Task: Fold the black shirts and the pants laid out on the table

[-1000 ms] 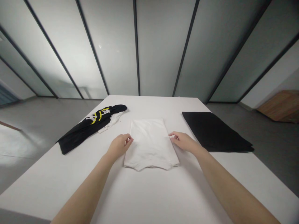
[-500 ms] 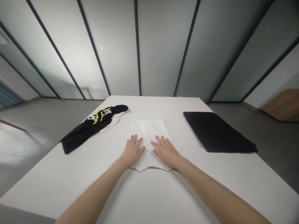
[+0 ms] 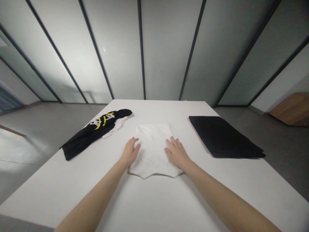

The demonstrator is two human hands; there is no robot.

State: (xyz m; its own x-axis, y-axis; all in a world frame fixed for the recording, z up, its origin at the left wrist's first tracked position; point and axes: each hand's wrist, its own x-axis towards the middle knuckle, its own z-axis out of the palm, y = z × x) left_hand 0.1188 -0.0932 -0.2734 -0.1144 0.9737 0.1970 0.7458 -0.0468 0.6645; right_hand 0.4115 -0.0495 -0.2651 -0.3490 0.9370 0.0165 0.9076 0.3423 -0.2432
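A folded white garment (image 3: 153,151), perhaps a shirt, lies flat on the white table in front of me, its near edge uneven with a shallow curve in the middle. My left hand (image 3: 130,152) is at its left edge, fingers apart and holding nothing. At the right edge, my right hand (image 3: 177,153) rests with fingers spread over the cloth. Part of the garment's right side is hidden beneath that hand. Whether the left fingertips touch the fabric I cannot tell.
On the table (image 3: 154,206), a black garment (image 3: 83,141) with yellow and white print lies crumpled at the left, some white cloth (image 3: 116,127) beside it. A flat black folded piece (image 3: 224,137) lies at the right. Frosted glass panels (image 3: 166,48) stand beyond the table.
Both hands have moved apart, from the middle of the white garment out to its side edges. More of its surface now shows between them.
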